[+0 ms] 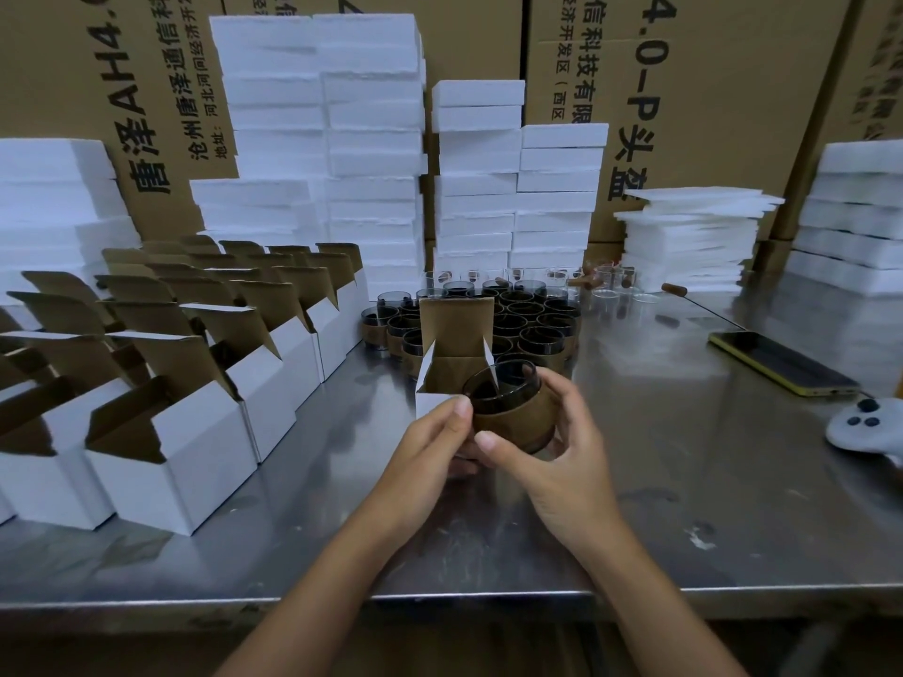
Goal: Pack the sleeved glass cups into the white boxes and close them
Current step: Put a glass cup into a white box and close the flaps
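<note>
Two hands meet above the near middle of the steel table (684, 481). The right hand (552, 461) grips a dark glass cup (508, 403) in a brown sleeve. Its thumb lies across the sleeve on the near side and its fingers curl round the far side by the rim. The cup is tilted, its mouth turned up and toward the left. It sits right at the open top of a small white box (454, 329), not yet down inside it. The left hand (430, 442) holds that box from the front, thumb pressed near its upper corner, just beside the cup's rim. Its other fingers are hidden under the box and the cup. The box's lid stands upright behind, brown on the inside, and its two side flaps stick up.

Left of the hands stand rows of open boxes (205, 432), lids raised. Behind the held box many more sleeved cups (532, 324) crowd together on the table, and beyond them stand a few clear glasses (611, 280). Tall stacks of white foam (371, 139) rise along the back in front of brown cartons (733, 90). To the right lie a phone (782, 364) and, near the edge, a white controller (865, 427).
</note>
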